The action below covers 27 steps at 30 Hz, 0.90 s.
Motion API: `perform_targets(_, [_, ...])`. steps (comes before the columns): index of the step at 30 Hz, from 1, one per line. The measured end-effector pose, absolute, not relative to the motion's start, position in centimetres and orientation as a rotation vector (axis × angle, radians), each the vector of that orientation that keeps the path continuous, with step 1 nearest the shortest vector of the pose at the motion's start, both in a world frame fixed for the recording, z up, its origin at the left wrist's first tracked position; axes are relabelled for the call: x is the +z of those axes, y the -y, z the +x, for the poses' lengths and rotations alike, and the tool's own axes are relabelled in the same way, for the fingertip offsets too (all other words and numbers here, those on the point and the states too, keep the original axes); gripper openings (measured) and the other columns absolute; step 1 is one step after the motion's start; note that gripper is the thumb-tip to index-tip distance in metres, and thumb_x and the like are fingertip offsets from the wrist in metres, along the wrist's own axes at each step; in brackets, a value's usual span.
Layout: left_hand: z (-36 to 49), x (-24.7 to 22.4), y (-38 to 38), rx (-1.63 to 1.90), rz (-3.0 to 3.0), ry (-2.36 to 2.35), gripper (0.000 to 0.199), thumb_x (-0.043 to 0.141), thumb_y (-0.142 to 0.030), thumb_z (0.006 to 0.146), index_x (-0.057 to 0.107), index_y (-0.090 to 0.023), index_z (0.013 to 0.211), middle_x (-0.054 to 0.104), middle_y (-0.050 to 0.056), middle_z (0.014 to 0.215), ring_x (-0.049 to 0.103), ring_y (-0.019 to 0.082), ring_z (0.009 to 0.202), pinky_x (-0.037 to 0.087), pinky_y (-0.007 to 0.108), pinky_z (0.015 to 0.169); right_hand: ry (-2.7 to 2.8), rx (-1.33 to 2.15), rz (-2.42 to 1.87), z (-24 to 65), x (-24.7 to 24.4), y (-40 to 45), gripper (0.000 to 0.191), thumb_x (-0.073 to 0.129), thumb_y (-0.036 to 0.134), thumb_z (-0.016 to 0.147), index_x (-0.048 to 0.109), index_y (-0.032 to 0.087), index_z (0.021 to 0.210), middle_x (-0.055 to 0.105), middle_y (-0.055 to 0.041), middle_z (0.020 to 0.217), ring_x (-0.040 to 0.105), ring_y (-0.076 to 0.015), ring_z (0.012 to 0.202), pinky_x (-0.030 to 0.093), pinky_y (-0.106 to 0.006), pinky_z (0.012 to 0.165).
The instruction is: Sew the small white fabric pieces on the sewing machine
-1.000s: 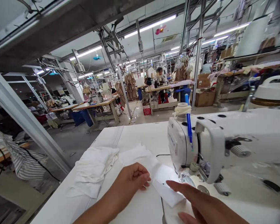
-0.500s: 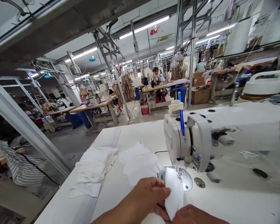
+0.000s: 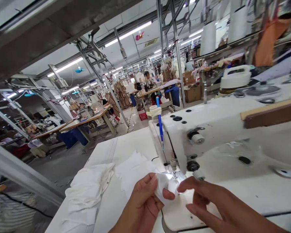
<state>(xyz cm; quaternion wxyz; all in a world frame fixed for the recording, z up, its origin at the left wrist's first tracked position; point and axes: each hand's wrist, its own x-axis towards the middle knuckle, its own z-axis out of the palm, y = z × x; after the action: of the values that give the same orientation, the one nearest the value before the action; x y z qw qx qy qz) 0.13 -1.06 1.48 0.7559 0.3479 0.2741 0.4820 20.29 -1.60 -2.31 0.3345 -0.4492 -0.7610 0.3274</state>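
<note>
A small white fabric piece is pinched in my left hand, just in front of the needle and presser foot of a white sewing machine. Part of the fabric lies behind my left fingers. My right hand is to the right of it, thumb and forefinger spread apart. Its fingertip is close to the fabric's right edge; whether it touches cannot be made out. Behind my left hand lie flat white fabric pieces on the white table. Further left is a crumpled white fabric pile.
A blue pen stands upright against the machine head. A brown bar rests along the machine arm. Thread cones stand on a rack behind. A slanted metal post runs past the table's left side.
My right hand has risen from the fabric's lower end and its fingers have spread. My left hand now holds the fabric folded up, off the needle area. The view has turned right.
</note>
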Motion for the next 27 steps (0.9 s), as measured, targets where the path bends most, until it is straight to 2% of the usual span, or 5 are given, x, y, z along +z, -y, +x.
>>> perform_targets(5, [-0.1, 1.3, 1.0, 0.913, 0.761, -0.664, 0.015, 0.065, -0.019, 0.084, 0.067, -0.008, 0.095, 0.065, 0.006, 0.069, 0.063, 0.011, 0.064, 0.051, 0.019, 0.065, 2.102, 0.839, -1.024, 19.9, -1.0, 0.4, 0.040, 0.057, 0.020, 0.082, 0.057, 0.031, 0.121, 0.065, -0.0009, 0.109, 0.064, -0.0179, 0.086, 0.047, -0.027, 0.079])
perform_targets(9, [-0.4, 1.4, 1.0, 0.900, 0.770, -0.664, 0.015, 0.064, -0.022, 0.086, 0.071, -0.010, 0.088, 0.070, 0.008, 0.079, 0.066, 0.013, 0.069, 0.052, 0.020, 0.068, 2.189, 0.780, -0.941, 19.2, -0.5, -0.5, 0.031, 0.068, 0.017, 0.076, 0.064, 0.032, 0.103, 0.066, 0.0059, 0.085, 0.062, -0.0145, 0.071, 0.042, -0.022, 0.065])
perform_targets(12, [-0.3, 1.7, 0.7, 0.967, 0.779, -0.639, 0.010, 0.066, -0.018, 0.083, 0.073, -0.012, 0.088, 0.072, 0.007, 0.081, 0.067, 0.015, 0.074, 0.053, 0.024, 0.074, 2.158, 0.759, -0.985, 18.5, -0.8, -1.1, 0.024, 0.070, 0.019, 0.077, 0.068, 0.030, 0.098, 0.065, 0.0044, 0.075, 0.061, -0.0144, 0.063, 0.042, -0.023, 0.063])
perform_targets(20, [0.2, 2.1, -0.3, 1.055, 0.773, -0.677, 0.012, 0.064, -0.018, 0.085, 0.070, -0.010, 0.078, 0.070, 0.006, 0.076, 0.065, 0.011, 0.071, 0.050, 0.022, 0.079, 2.079, 0.822, -1.019, 17.8, -1.3, -1.0, 0.012, 0.063, 0.020, 0.085, 0.069, 0.027, 0.093, 0.071, 0.0029, 0.102, 0.066, -0.0216, 0.093, 0.046, -0.030, 0.082])
perform_targets(27, [0.4, 2.3, -0.1, 1.128, 0.719, -0.708, 0.007, 0.071, -0.017, 0.079, 0.070, -0.011, 0.079, 0.071, 0.007, 0.078, 0.066, 0.014, 0.074, 0.054, 0.025, 0.076, 2.077, 0.890, -0.990, 18.2, -1.0, -0.8, 0.010, 0.060, 0.019, 0.088, 0.066, 0.021, 0.080, 0.070, 0.0021, 0.085, 0.065, -0.0159, 0.079, 0.044, -0.024, 0.071])
